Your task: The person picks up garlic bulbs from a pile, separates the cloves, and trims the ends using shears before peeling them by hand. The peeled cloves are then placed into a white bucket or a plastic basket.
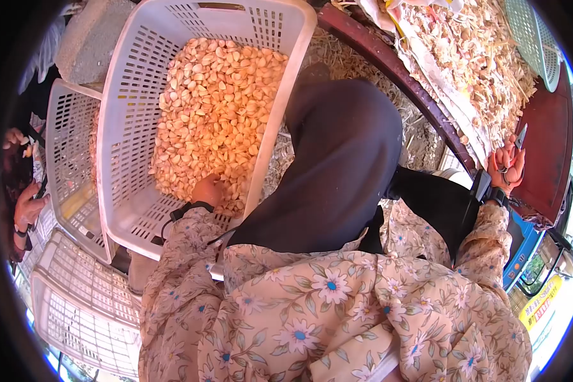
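Note:
A large white slotted basket [130, 121] stands on the left, holding a heap of pale garlic cloves [219, 108]. At the heap's lower edge, my left hand [209, 190] rests on the cloves, its fingers curled down; whether it holds any is hidden. On the right, my right hand [507, 167] is closed around small scissors [521, 137], whose blade tips point up. That hand is beside a spread of garlic skins and stalks [484, 70] on a white sack sheet [436, 79].
Another slotted basket [70, 159] and a white crate [86, 293] stand at far left. Another person's hand [28, 207] shows beyond them. A dark red table edge [414, 102] curves past my knee. A green basket [533, 38] sits at upper right.

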Motion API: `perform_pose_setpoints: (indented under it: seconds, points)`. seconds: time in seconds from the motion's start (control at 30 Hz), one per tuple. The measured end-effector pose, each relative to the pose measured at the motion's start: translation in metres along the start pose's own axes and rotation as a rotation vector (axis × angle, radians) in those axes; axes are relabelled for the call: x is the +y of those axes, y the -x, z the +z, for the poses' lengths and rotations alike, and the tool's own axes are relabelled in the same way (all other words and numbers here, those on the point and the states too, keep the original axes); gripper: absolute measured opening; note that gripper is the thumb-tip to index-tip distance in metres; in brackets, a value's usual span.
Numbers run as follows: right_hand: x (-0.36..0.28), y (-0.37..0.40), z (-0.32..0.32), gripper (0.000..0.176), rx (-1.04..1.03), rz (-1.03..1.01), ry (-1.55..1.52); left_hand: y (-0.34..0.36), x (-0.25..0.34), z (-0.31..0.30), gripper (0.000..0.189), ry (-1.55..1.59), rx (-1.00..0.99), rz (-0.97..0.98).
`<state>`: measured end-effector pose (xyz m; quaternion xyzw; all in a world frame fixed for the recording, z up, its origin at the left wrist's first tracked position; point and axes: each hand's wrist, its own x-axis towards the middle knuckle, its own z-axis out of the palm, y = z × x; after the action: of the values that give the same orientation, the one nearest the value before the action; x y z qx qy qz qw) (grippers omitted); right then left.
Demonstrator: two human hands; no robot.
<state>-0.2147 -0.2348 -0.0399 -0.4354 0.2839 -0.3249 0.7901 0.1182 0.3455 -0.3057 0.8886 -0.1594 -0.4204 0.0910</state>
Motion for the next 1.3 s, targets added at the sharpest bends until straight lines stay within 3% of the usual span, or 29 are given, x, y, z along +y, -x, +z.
perform_pose_setpoints:
  seconds: [0.1, 0.13, 0.17, 0.2, 0.27, 0.3, 0.33, 0.4, 0.43, 0.53, 0.63, 0.67, 0.7, 0.73, 0.8, 0.83, 0.9, 1.0, 1.1, 1.13, 1.3]
  points:
    - [0.000, -0.001, 0.001, 0.038, -0.088, 0.027, -0.038, -0.006, 0.000, -0.016, 0.028, 0.107, 0.113, -0.030]
    - [0.000, -0.002, -0.005, 0.038, -0.015, 0.006, -0.042, -0.018, -0.011, -0.012, 0.027, 0.185, 0.161, -0.031]
    - [0.002, -0.002, 0.001, 0.039, -0.085, 0.022, -0.097, -0.024, -0.010, -0.018, 0.026, 0.338, 0.190, -0.047]
    - [0.002, -0.002, 0.005, 0.039, -0.027, -0.001, -0.065, -0.028, 0.002, -0.023, 0.026, 0.490, 0.202, -0.039]
    - [0.004, 0.000, 0.018, 0.034, 0.139, -0.023, -0.029, -0.018, 0.058, -0.061, 0.023, 0.674, 0.291, 0.092]
    - [0.003, -0.002, 0.022, 0.033, 0.143, -0.045, -0.039, -0.009, 0.089, -0.085, 0.023, 0.694, 0.308, 0.127]
    - [0.003, -0.006, 0.010, 0.032, -0.033, -0.053, -0.152, -0.007, 0.113, -0.102, 0.022, 0.711, 0.363, 0.251]
    - [-0.001, -0.005, 0.017, 0.030, 0.141, -0.216, -0.071, -0.002, 0.170, -0.137, 0.022, 0.635, 0.482, 0.476]
    - [-0.005, -0.005, 0.009, 0.030, 0.074, -0.250, -0.170, 0.014, 0.205, -0.151, 0.021, 0.550, 0.561, 0.579]
    - [-0.014, -0.002, 0.014, 0.034, -0.048, -0.345, -0.260, 0.070, 0.324, -0.174, 0.020, 0.717, 0.459, 0.820]
    - [-0.014, -0.003, 0.017, 0.034, -0.165, -0.395, -0.353, 0.102, 0.430, -0.153, 0.017, 0.737, 0.228, 1.044]
    - [-0.012, -0.003, 0.017, 0.034, -0.142, -0.390, -0.352, 0.107, 0.465, -0.136, 0.017, 0.627, 0.201, 1.012]
    - [-0.008, -0.004, 0.022, 0.034, -0.109, -0.398, -0.330, 0.094, 0.490, -0.123, 0.019, 0.522, 0.163, 1.170]
    - [-0.002, -0.004, 0.023, 0.035, -0.111, -0.403, -0.302, 0.099, 0.516, -0.110, 0.023, 0.483, 0.074, 1.102]
    - [0.008, -0.007, 0.024, 0.037, -0.090, -0.401, -0.273, 0.086, 0.555, -0.082, 0.036, 0.272, 0.102, 1.181]
    - [0.011, -0.007, 0.023, 0.037, -0.068, -0.397, -0.270, 0.060, 0.564, -0.066, 0.043, 0.091, 0.280, 1.288]
    - [0.018, -0.010, 0.018, 0.038, -0.063, -0.419, -0.281, 0.063, 0.568, -0.045, 0.046, -0.347, 0.585, 1.306]
    - [0.009, -0.007, 0.015, 0.037, 0.015, -0.416, -0.090, 0.066, 0.567, -0.044, 0.039, -0.317, 0.545, 1.244]
    - [-0.006, 0.000, 0.014, 0.035, 0.042, -0.387, 0.142, 0.030, 0.559, -0.066, 0.033, -0.217, 0.394, 1.315]
    - [-0.006, 0.003, 0.017, 0.035, 0.053, -0.384, 0.215, 0.028, 0.554, -0.070, 0.022, -0.075, 0.357, 1.279]
    - [-0.011, 0.008, 0.024, 0.036, 0.130, -0.343, 0.254, 0.052, 0.545, -0.093, 0.014, 0.533, 0.138, 0.921]
